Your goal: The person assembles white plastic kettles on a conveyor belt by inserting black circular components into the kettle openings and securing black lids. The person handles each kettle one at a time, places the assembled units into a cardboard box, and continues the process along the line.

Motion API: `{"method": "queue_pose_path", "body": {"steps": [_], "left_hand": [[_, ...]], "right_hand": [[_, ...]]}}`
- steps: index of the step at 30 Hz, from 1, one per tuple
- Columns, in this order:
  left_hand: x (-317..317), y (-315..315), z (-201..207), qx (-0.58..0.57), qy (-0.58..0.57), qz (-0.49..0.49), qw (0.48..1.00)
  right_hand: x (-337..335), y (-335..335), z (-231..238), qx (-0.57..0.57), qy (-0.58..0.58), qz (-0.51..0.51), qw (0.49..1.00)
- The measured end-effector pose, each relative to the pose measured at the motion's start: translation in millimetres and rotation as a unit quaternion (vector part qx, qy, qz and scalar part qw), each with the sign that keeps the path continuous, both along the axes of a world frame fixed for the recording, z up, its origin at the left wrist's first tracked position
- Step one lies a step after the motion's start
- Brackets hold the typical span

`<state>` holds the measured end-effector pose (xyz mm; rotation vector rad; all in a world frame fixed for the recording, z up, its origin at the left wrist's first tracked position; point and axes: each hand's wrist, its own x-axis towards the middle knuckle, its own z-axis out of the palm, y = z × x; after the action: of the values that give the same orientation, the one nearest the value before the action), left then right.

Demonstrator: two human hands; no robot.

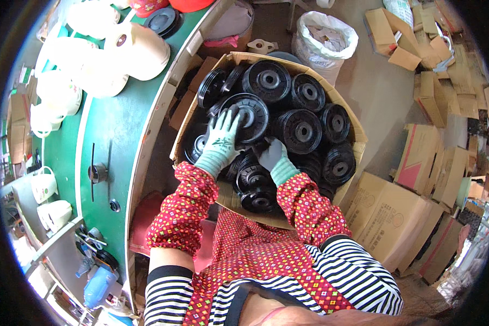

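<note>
A cardboard box (359,136) in front of me is filled with round black plastic discs with ribbed rims and raised hubs. My left hand (224,130), in a pale green glove, grips one black plastic disc (254,113) at its left edge, fingers along the rim and thumb side toward the lower edge. My right hand (273,154), in a similar glove with grey fingers, is closed among the discs just below and right of that one. Its fingertips are partly hidden, so what they grip is unclear. Stacked discs (254,176) lie below and between my hands.
On the left runs a green-topped workbench (111,133) with white kettle-like bodies (138,51) and a dark disc (163,20). A white sack (325,41) stands beyond the box. Cardboard cartons (388,217) are piled on the right.
</note>
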<state>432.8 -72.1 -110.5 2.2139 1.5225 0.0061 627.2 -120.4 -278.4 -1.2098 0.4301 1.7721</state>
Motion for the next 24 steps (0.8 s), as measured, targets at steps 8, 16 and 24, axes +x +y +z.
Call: {"method": "queue_pose_path", "body": {"steps": [8,16,24], "left_hand": [[-9.3,10.1,5.2,0.030,-0.058,0.017,0.998],[-25.2,39.2,34.2,-0.098,-0.021,0.002,0.995],[-26.9,35.8,30.5,-0.115,-0.051,0.001,0.992]], "right_hand": [[-37.6,37.3,-6.2,0.078,-0.070,0.074,0.992],[-32.0,33.2,-29.0,0.242,-0.182,0.306,0.902],[-21.6,52.3,-48.3,0.116,0.047,0.119,0.985]]}}
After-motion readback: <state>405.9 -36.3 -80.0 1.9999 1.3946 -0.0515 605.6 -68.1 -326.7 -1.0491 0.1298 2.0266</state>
